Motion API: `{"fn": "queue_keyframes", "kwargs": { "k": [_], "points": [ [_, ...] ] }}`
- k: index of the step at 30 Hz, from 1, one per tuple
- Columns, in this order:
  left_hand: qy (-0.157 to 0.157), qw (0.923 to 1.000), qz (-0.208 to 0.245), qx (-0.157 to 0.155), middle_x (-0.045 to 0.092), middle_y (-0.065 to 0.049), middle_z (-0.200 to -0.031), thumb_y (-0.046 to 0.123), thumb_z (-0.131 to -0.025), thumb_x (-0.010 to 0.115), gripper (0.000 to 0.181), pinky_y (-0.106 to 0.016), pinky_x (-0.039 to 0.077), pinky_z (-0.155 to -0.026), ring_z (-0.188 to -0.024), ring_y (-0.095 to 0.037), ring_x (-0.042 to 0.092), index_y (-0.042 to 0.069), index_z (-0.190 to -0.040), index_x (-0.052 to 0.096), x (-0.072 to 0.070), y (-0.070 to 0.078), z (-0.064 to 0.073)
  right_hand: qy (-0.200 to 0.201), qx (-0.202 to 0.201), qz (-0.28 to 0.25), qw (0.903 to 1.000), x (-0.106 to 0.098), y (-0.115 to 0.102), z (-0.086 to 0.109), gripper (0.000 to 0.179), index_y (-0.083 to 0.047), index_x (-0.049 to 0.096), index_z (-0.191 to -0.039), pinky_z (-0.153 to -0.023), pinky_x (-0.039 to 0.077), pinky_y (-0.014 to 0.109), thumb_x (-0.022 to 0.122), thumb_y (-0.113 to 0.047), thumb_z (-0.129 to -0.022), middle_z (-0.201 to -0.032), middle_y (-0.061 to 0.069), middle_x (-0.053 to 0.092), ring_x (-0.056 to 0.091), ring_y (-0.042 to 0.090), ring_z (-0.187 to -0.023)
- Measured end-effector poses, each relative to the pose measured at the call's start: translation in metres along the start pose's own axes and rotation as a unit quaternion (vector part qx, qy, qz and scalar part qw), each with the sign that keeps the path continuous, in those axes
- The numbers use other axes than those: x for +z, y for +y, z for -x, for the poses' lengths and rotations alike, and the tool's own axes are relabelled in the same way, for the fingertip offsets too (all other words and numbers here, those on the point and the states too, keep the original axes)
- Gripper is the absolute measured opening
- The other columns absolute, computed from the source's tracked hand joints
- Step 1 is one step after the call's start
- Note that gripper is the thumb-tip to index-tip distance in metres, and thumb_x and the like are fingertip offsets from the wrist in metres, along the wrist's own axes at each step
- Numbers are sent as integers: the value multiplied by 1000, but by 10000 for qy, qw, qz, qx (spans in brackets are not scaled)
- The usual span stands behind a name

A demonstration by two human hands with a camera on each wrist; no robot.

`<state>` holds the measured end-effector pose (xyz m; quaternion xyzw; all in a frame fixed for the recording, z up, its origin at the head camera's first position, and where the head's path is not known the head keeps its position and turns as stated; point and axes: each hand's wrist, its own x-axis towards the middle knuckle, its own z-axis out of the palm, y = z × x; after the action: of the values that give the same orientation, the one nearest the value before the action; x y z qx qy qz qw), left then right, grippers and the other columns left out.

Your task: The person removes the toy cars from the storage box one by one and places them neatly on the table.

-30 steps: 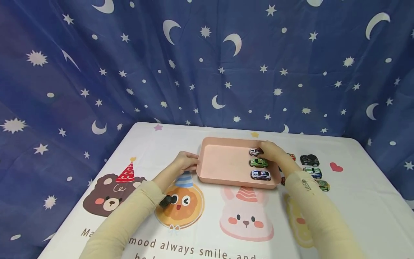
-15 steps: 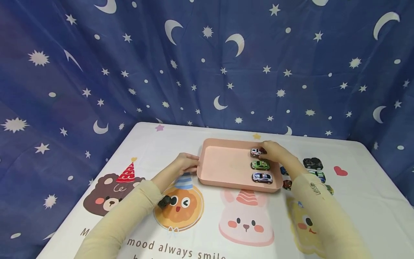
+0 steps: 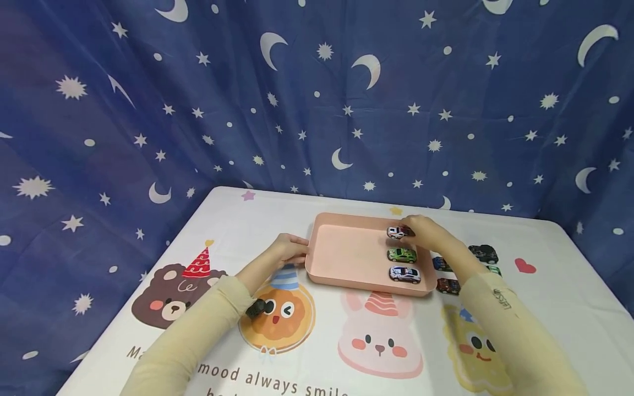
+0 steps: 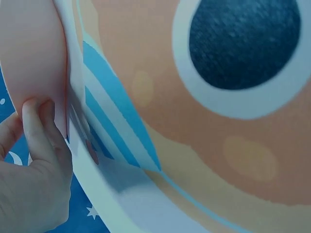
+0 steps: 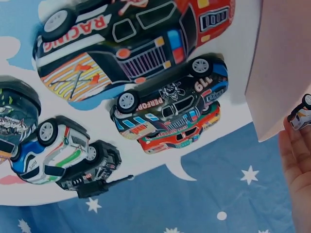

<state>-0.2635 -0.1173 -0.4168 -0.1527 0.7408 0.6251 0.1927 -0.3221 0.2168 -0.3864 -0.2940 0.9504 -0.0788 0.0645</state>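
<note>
A shallow pink tray (image 3: 346, 250) lies on the table in the head view. My left hand (image 3: 284, 252) grips its left wall; in the left wrist view, that hand's fingers (image 4: 36, 131) press against the wall's outer face. At the far right corner inside the tray, my right hand (image 3: 421, 231) pinches a white toy car (image 3: 397, 232) with red and dark markings. The same car (image 5: 303, 114) shows at the fingers in the right wrist view. Nearer to me in the tray, a green toy car (image 3: 402, 254) and a white-and-blue toy car (image 3: 405, 274) line up below it.
Several toy cars stand right of the tray, including a black one (image 3: 484, 253), a blue one (image 3: 441, 264) and a dark red one (image 3: 448, 285). My right forearm partly covers this group. A starry blue curtain (image 3: 317, 110) hangs behind the table.
The head view shifts slightly. Both hands stay at the tray, and slightly more of the pinched white car shows. My right forearm now uncovers the cars just beside the tray.
</note>
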Motion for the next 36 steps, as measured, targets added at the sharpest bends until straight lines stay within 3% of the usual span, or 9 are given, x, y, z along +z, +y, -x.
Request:
{"fn": "queue_keyframes", "kwargs": {
  "k": [4, 11, 19, 29, 36],
  "points": [
    [-43, 10000, -4, 16, 68, -13, -90, -1, -86, 64, 35, -15, 58, -57, -57, -7, 64, -7, -120, 58, 0, 1, 0, 47, -60, 91, 9999, -1, -2, 3, 39, 8, 60, -117, -80, 57, 42, 69, -12, -85, -105, 20, 64, 63, 31, -94],
    [-17, 9999, 148, -64, 64, -5, -78, -1, -86, 63, 36, -14, 57, -54, -56, -6, 62, -7, -121, 58, -2, 4, -2, 257, -219, -47, 9994, -5, -4, 9, 37, 7, 61, -114, -67, 56, 34, 70, -12, -83, -96, 15, 64, 61, 22, -80],
    [-72, 9997, 205, -66, 68, -12, -88, -3, -86, 62, 36, -16, 58, -58, -60, -7, 64, -9, -121, 57, -2, 2, -3, 544, -262, -301, 9977, -2, -2, 21, 36, 5, 63, -112, -68, 55, 35, 72, -14, -82, -95, 13, 63, 59, 20, -80],
    [-131, 9997, 196, -113, 65, -5, -79, -2, -85, 64, 38, -14, 57, -56, -56, -5, 63, -7, -122, 57, -4, 1, -1, 742, -81, -936, 9928, -3, 1, 40, 36, 3, 63, -114, -63, 49, 30, 71, -14, -83, -99, 12, 61, 52, 18, -79],
    [-150, 9997, 170, -126, 64, -6, -79, -2, -86, 63, 38, -14, 57, -55, -56, -5, 62, -7, -122, 57, -2, 0, -4, 880, -126, -1213, 9886, -3, 7, 53, 35, 4, 62, -115, -68, 50, 34, 70, -8, -83, -106, 15, 59, 53, 22, -85]
  ]
}}
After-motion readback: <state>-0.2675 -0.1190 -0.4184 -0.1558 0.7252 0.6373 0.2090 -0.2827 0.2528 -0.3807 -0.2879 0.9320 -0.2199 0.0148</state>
